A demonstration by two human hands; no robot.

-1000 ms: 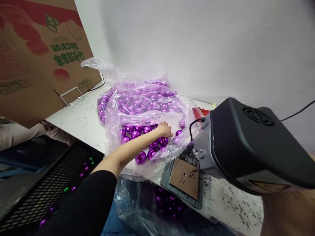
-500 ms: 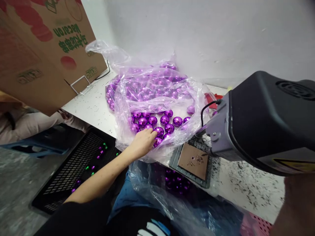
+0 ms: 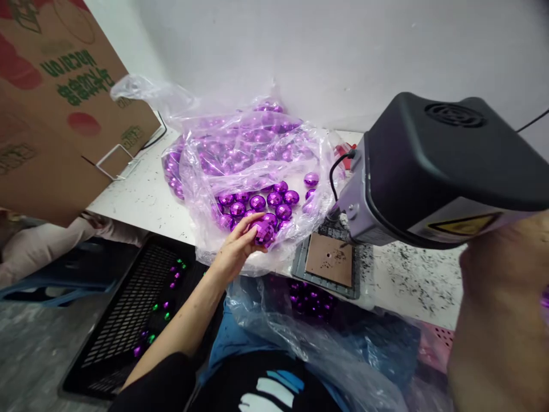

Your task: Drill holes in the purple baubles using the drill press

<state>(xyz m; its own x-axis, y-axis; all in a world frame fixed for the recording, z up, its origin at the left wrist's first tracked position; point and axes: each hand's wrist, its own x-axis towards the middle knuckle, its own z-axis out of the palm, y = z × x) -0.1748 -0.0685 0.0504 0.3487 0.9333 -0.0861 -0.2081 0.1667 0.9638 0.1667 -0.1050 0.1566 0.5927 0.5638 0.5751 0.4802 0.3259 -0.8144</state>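
My left hand is closed around a shiny purple faceted ball, thumb and fingers on its sides. It is over the front of a clear plastic bag that lies open on the white table. Several more purple balls lie loose at the bag's mouth, and a heap shows through the film behind. At the right edge is my right forearm, blurred and close to the camera. It rises toward the black machine head, and I cannot make out its fingers.
Under the machine is a brown plate with a small hole, and black specks dot the table beside it. A cardboard box stands left. Below it is a black crate with purple and green balls. Another person's sleeve shows behind.
My left hand has lifted a purple ball from among the loose ones and turned so that it shows. My right forearm reaches higher in view. The view has shifted to the right.
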